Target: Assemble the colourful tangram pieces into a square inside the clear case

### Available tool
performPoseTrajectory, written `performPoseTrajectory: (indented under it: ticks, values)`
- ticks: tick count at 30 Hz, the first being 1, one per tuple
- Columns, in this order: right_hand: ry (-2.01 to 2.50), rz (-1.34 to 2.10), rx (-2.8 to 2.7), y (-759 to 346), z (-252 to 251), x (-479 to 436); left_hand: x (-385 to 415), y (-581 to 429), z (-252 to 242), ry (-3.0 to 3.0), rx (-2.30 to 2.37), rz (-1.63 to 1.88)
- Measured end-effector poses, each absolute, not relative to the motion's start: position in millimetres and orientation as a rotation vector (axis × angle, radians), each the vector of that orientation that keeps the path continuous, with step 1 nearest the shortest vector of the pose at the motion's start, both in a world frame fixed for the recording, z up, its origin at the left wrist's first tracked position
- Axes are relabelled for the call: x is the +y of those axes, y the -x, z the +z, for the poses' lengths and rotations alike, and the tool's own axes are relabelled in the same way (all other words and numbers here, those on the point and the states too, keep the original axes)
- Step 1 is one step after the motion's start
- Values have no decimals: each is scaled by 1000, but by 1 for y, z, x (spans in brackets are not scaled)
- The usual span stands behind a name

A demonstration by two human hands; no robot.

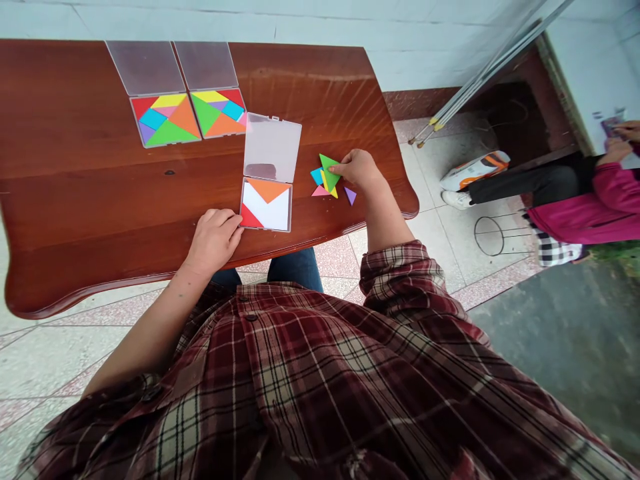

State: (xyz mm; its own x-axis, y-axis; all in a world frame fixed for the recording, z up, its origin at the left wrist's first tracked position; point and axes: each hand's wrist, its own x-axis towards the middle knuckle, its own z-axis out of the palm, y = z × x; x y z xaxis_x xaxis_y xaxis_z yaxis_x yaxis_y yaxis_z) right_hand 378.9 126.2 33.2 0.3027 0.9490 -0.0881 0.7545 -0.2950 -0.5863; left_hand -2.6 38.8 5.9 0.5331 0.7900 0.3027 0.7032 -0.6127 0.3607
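An open clear tangram case (291,207) lies near the table's front edge. In its tray are an orange triangle (270,189) and a red triangle (251,216) on a white base. My left hand (215,237) rests on the table, fingers closed together against the case's lower left edge. To the right, my right hand (361,168) pinches a green triangle (329,172) above a small pile. Under and beside it lie a blue piece (317,176), yellow pieces (333,192) and a pink triangle (321,191). A purple triangle (350,195) lies apart, below my right hand.
Two more open cases, a left one (173,130) and a right one (220,110), hold filled tangrams at the back of the brown table (100,213). Crutches (450,100) lean at the wall. On the right sits another person (585,207), near a bag (475,171) and a wire frame (490,236).
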Motion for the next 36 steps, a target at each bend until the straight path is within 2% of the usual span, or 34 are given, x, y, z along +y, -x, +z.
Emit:
performPoseTrajectory:
  ticks: [3,7,11,14,23,30,36]
  values:
    - [2097,789,-1222,-369,50,114,39,3,6,-2591,1265,658]
    - [1820,1089,-1110,-339,71,88,39,3,6,-2587,1264,662]
    - [1700,1356,-1053,-298,69,60,40,3,5,-2591,1266,662]
    - [1683,1416,-989,-275,59,45,40,3,4,-2598,1267,661]
    - [1725,1304,-1048,-270,46,35,39,3,6,-2582,1273,632]
    - [1922,724,-1659,-264,65,39,39,3,7,-2560,1270,635]
    - [2013,544,-1956,-247,67,51,39,2,7,-2540,1263,634]
